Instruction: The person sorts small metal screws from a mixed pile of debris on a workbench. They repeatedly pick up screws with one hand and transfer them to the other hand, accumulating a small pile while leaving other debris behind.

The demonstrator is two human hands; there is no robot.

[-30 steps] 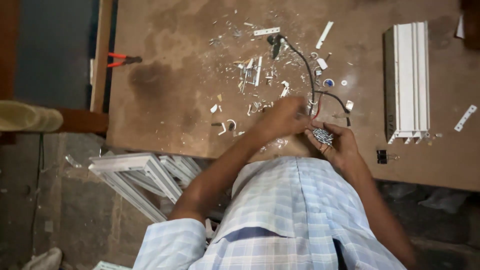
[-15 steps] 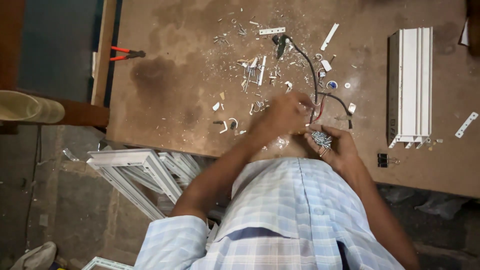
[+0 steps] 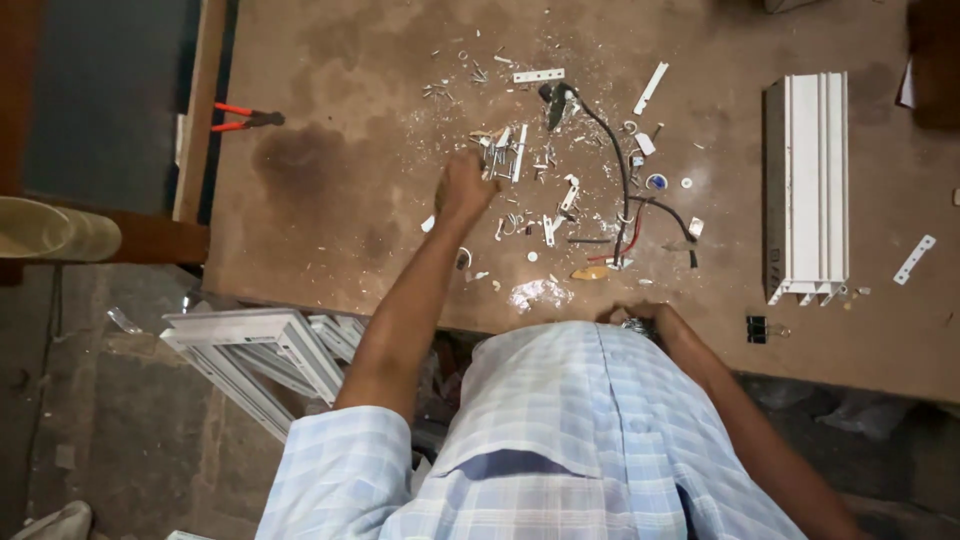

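My left hand (image 3: 465, 188) is stretched out over the brown table (image 3: 340, 230), fingers curled, touching a heap of small screws and white clips (image 3: 503, 155). Whether anything is in its fingers is hidden. My right hand (image 3: 640, 314) stays at the near table edge, close to my checked shirt, closed around a small shiny metal part (image 3: 634, 325) that is mostly hidden. A black cable with red and black wires (image 3: 622, 185) lies between the two hands, amid white scraps and shavings.
A long white plastic channel (image 3: 810, 185) lies at the right, with a black binder clip (image 3: 757, 328) near its end. Red-handled pliers (image 3: 245, 115) rest at the table's left edge. White frame sections (image 3: 260, 345) lean below the table.
My left hand has left the right hand and reached forward and left to the screw heap. My right hand has drawn back towards my body with the metal part.
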